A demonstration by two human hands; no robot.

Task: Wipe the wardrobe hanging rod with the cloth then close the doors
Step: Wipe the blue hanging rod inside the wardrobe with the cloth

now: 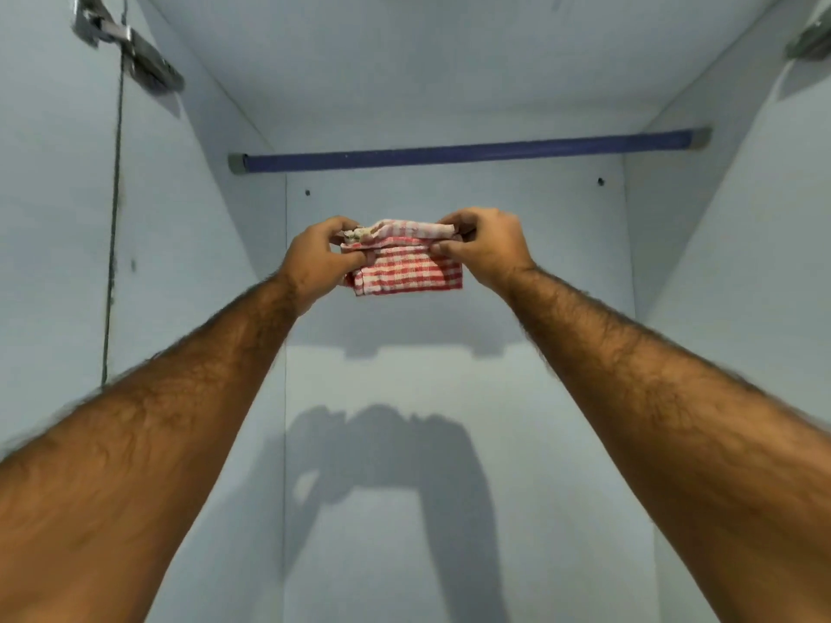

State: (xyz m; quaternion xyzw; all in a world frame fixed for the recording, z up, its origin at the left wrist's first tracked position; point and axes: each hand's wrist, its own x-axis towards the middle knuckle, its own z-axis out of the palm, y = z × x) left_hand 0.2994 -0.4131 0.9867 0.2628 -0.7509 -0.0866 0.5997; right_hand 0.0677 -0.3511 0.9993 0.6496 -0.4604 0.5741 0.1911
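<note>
Both arms reach up into an open wardrobe, and the work in hand looks like getting the cloth [407, 263] ready: it is folded into a small red-and-white checked pad and held out flat between the two hands, below the rod [467, 151] and apart from it. The left hand [314, 258] pinches the pad's left end, its fingers [346, 227] curled over the top fold with the thumb underneath; the right hand [488, 247] does the same at the right end, fingers [463, 222] pressed down on the upper layer. So the wiping itself seems not yet begun

The next move, as I judge it, calls for lifting the pad up and back until it meets the rod, wrapping it around the bar with one hand, and then sliding it from one grey end socket [237, 164] to the other [701, 138]

The rod is a dark blue bar running across the wardrobe from the left wall to the right wall, bare of hangers. The inside is pale grey board all round, with two small dark holes in the back panel [449, 397] and the hands' shadows thrown on it. A metal hinge [130, 51] shows at upper left, another at the upper right edge; the doors themselves are out of view, presumably open
</note>
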